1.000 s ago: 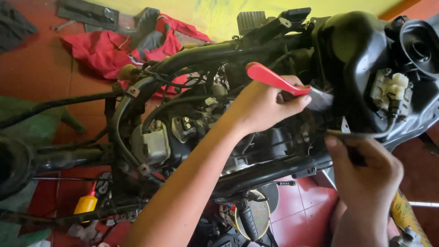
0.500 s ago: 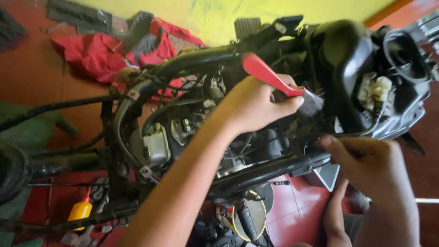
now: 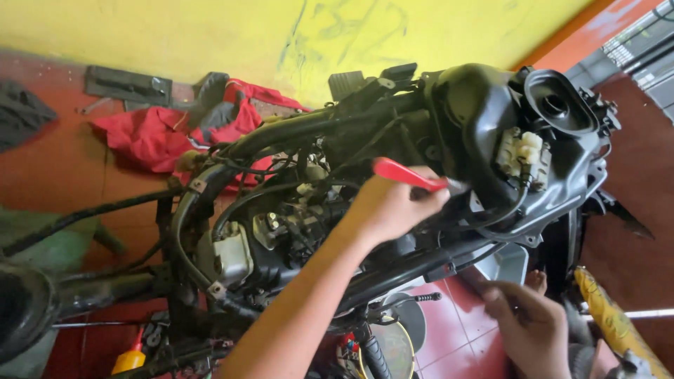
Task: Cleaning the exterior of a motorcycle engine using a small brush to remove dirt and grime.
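Head view. Landmark: the black plastic housing at the upper end of the stripped scooter frame.

The left hand is closed around the red handle of a brush, just left of the housing. The brush tip reaches toward the housing's lower left face; the bristles are blurred, so contact cannot be confirmed. On the housing's right part sits a white connector block, with a black cable running down from it.

The right hand is below the housing, over the red floor tiles. Its fingers are curled; whether they pinch anything cannot be told. A yellow tube lies just right of this hand.

Left of the housing lies the engine bay with hoses and a pale reservoir. A red cloth lies on the floor far left of the housing, by the yellow wall.

Risks, as judged:
- The brush could snag the cable or disturb the connector block if swept rightward with force.
- Loosened dirt may fall into the open engine bay below.
- The left forearm crosses frame tubes and hoses; a slip could scrape it.
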